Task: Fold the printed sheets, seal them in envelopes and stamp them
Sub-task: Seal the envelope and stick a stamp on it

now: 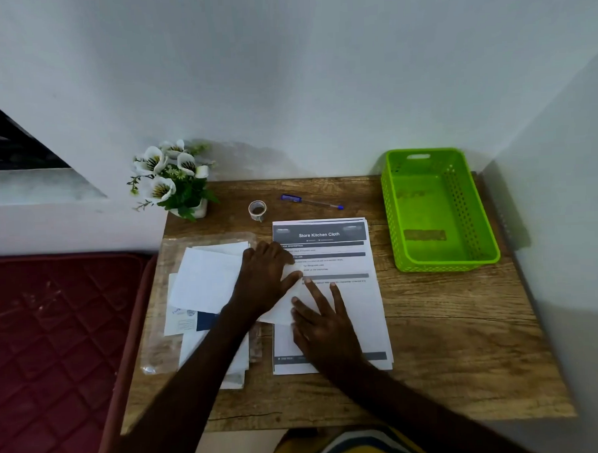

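A stack of printed sheets point(345, 292) headed "Store Kitchen Cloth" lies in the middle of the wooden table point(450, 339). A white envelope point(207, 281) lies slanted across the stack's left edge, above a pile of other envelopes point(193, 340) in a clear plastic sleeve. My left hand point(264, 279) lies on the white envelope with its fingers curled over the envelope's right end. My right hand point(324, 324) rests flat on the printed sheets, fingers spread and straight, beside the envelope's lower corner. A small tape roll point(257, 209) stands behind the sheets.
A blue pen point(310, 202) lies at the back of the table. A green plastic basket point(437, 210) sits at the back right, against the wall. A pot of white flowers point(172, 180) stands at the back left corner. A red quilted mattress point(49, 340) lies left of the table.
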`<act>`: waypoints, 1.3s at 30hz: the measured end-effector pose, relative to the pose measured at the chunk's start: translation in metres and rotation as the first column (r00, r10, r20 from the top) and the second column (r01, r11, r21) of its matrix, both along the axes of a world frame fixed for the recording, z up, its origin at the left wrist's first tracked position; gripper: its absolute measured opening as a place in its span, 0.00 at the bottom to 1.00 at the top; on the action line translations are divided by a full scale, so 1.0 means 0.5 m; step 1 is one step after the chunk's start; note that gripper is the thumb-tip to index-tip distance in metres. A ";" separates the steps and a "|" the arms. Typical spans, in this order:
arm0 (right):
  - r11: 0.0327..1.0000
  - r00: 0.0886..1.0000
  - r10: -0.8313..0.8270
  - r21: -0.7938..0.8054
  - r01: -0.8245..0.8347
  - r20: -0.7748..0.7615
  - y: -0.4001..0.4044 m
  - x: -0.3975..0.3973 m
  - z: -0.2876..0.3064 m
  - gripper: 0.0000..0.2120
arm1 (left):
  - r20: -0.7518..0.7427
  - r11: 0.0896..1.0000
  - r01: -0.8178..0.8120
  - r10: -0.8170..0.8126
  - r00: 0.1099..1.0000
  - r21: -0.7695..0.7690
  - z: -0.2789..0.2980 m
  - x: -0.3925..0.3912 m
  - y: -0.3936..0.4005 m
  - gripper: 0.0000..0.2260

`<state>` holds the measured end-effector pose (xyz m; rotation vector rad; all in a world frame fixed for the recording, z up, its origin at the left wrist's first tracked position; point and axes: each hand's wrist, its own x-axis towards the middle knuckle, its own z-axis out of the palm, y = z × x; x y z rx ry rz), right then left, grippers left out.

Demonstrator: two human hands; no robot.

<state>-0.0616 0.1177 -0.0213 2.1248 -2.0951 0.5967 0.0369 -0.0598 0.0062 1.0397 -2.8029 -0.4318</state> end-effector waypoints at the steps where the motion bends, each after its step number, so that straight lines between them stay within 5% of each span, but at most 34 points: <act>1: 1.000 1.000 -0.007 0.003 0.007 -0.006 0.000 0.001 0.001 0.12 | 0.006 1.000 -0.007 0.007 1.000 0.022 0.004 -0.006 -0.003 0.18; 10: 1.000 1.000 -0.018 0.014 0.018 0.001 0.001 0.005 0.002 0.14 | 0.079 0.985 0.034 -0.048 0.996 0.167 0.021 -0.028 -0.034 0.18; 13: 0.995 0.973 -0.104 0.011 0.104 0.207 -0.009 -0.002 0.030 0.13 | 0.021 0.971 0.046 -0.053 0.998 0.236 0.036 -0.022 -0.032 0.12; 16: 0.948 0.838 -0.288 0.016 0.317 0.463 -0.036 -0.026 0.070 0.15 | -0.053 0.957 0.039 -0.025 0.998 0.287 0.061 -0.014 -0.029 0.09; 18: 0.898 0.679 -0.417 0.160 0.410 0.604 -0.066 -0.045 0.093 0.17 | -0.073 0.949 0.039 -0.016 0.997 0.312 0.083 -0.011 -0.034 0.09; 22: 0.934 0.463 -0.357 0.323 0.154 0.812 -0.111 -0.079 0.120 0.12 | -0.153 0.956 0.104 -0.063 0.986 0.275 0.130 -0.016 -0.049 0.10; 26: 0.941 0.225 -0.336 0.321 0.103 0.914 -0.113 -0.082 0.142 0.09 | -0.266 0.970 0.075 -0.011 0.964 0.233 0.163 -0.033 -0.066 0.19; 32: 0.942 0.084 -0.295 0.275 0.193 0.952 -0.103 -0.099 0.191 0.07 | -0.375 0.933 -0.103 0.238 0.896 0.345 0.235 -0.075 -0.085 0.13; 34: 0.934 0.025 -0.251 0.235 0.268 0.968 -0.114 -0.122 0.219 0.06 | -0.387 0.842 -0.186 0.415 0.823 0.506 0.243 -0.090 -0.086 0.12; 36: 0.914 -0.014 -0.208 0.200 0.354 0.978 -0.132 -0.152 0.244 0.06 | -0.370 0.657 -0.195 0.617 0.695 0.728 0.241 -0.102 -0.089 0.11; 39: 0.885 0.047 -0.250 0.209 0.416 0.967 -0.171 -0.198 0.239 0.06 | -0.315 0.504 -0.223 0.768 0.557 0.834 0.202 -0.120 -0.079 0.09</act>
